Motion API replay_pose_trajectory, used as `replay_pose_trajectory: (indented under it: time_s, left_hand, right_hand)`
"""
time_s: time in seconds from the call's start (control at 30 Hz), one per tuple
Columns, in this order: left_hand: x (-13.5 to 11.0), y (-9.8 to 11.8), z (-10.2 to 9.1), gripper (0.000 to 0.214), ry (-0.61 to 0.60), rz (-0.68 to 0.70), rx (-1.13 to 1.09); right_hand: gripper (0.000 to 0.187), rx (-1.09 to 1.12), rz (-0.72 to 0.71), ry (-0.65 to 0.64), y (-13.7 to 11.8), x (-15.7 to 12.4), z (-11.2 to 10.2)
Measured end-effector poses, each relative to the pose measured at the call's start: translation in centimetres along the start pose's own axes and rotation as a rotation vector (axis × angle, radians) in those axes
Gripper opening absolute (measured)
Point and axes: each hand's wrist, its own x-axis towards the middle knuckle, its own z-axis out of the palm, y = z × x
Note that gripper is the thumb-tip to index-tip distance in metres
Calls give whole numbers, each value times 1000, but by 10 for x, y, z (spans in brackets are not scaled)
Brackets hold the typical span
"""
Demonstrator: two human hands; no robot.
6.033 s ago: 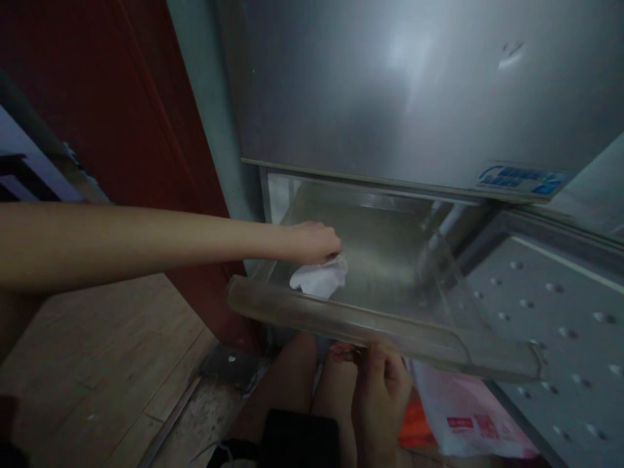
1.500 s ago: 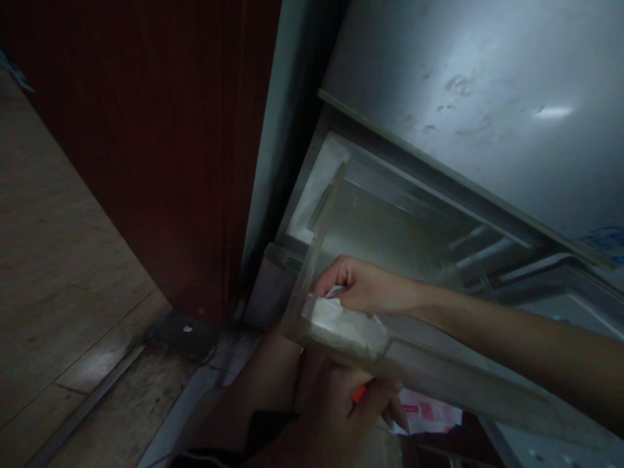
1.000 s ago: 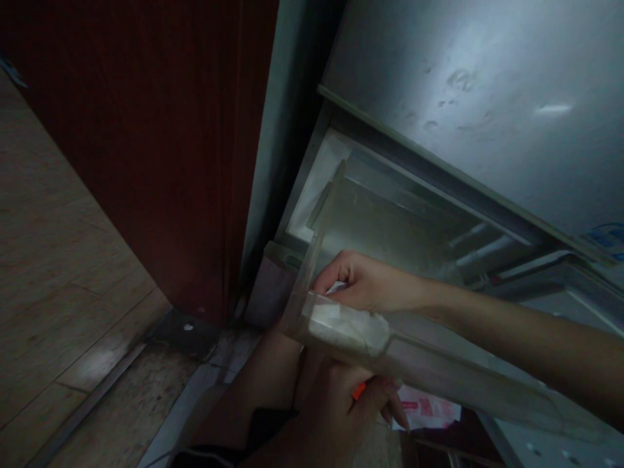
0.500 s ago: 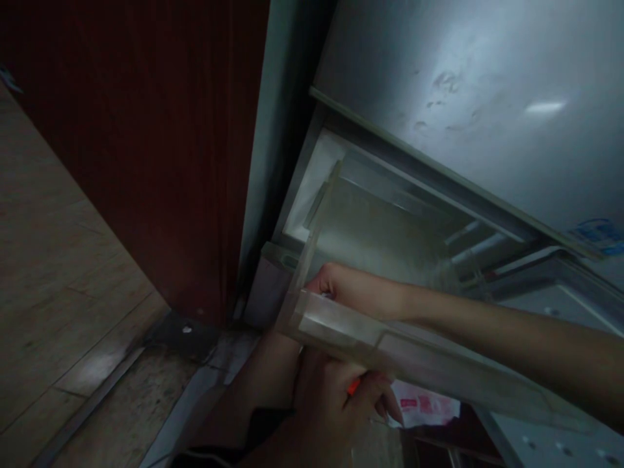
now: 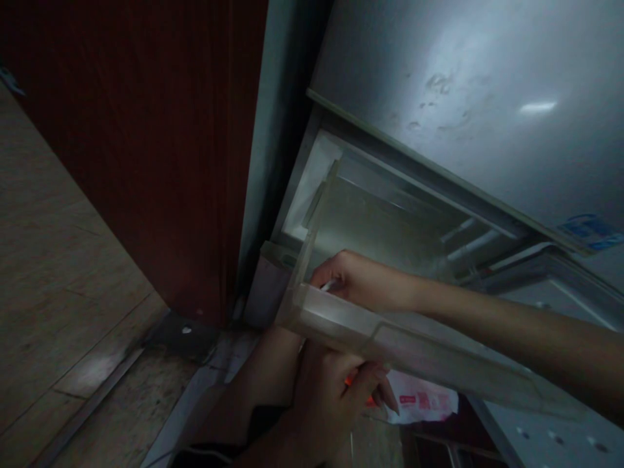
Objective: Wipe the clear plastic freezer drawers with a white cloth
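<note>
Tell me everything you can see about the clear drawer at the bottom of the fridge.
The clear drawer is cloudy see-through plastic with a thick front lip, pulled out from under the grey fridge door. The right hand reaches into its left front corner, pinching white cloth; the left hand meets the lip from below.

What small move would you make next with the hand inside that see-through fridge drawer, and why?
Probably slide the right hand and its white cloth rightward along the inside front wall of the clear plastic drawer. The hand is tucked into the drawer's left front corner, the rest of that wall lies to its right, and the left hand sits under the front edge.
</note>
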Motion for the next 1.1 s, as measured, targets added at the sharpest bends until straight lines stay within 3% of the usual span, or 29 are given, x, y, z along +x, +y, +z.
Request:
replay_pose_trajectory:
  time_s: [0.13, 0.33, 0.7, 1.1]
  left_hand:
    - [-1, -1, -1, 56, 5, 0, -4]
    - [1, 1, 1, 61, 27, 28, 7]
    - [1, 7, 2, 55, 36, -21, -11]
    - [0, 4, 1, 52, 46, -21, -10]
  right_hand:
    - [18, 101, -26, -86, 3, 2, 12]
    - [36, 218, -73, -180, 9, 7, 11]
    - [14, 322, 3, -267, 1, -2, -7]
    - [21, 307, -65, -244, 5, -1, 4]
